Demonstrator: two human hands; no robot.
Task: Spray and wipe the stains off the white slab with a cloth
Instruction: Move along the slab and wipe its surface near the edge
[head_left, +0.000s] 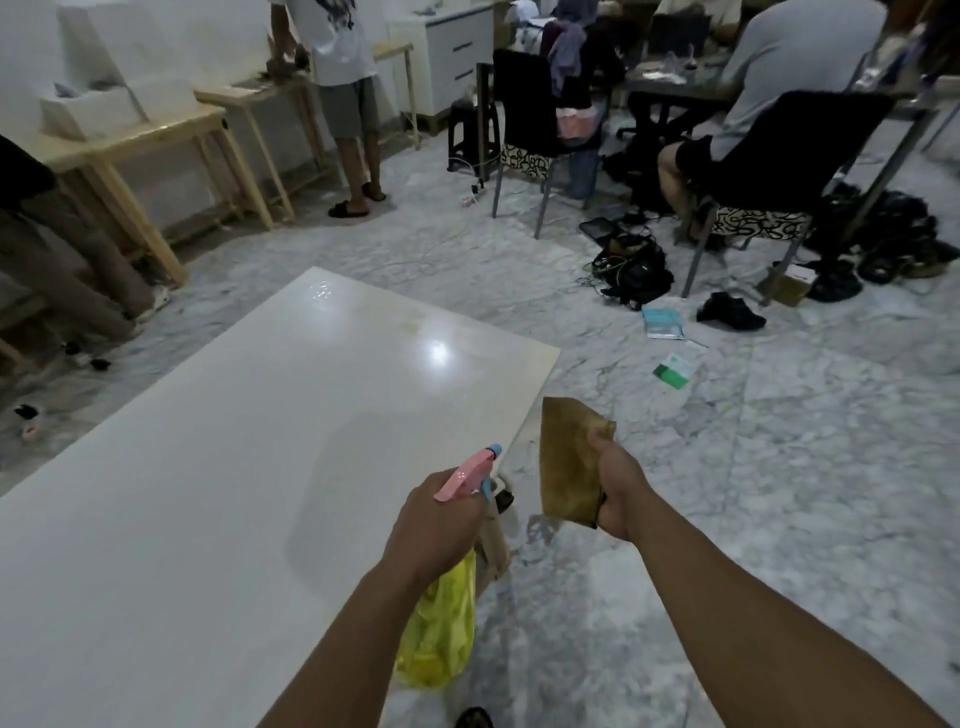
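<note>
The white slab (218, 467) fills the lower left, glossy, with faint yellowish stains and droplets near its far end. My left hand (434, 525) grips a spray bottle (470, 473) with a pink head and blue nozzle, held at the slab's right edge and pointing over the surface. Its yellow body (441, 634) hangs below my wrist. My right hand (618, 493) holds a brown cloth (566, 457) up in the air, just right of the slab and apart from it.
Marble floor (727, 493) lies to the right, with packets (662, 322) and cables (631, 270) scattered on it. Wooden tables (156, 135) stand at the back left beside a standing person (343, 78). A seated person (769, 93) and black chairs (540, 119) are at the back right.
</note>
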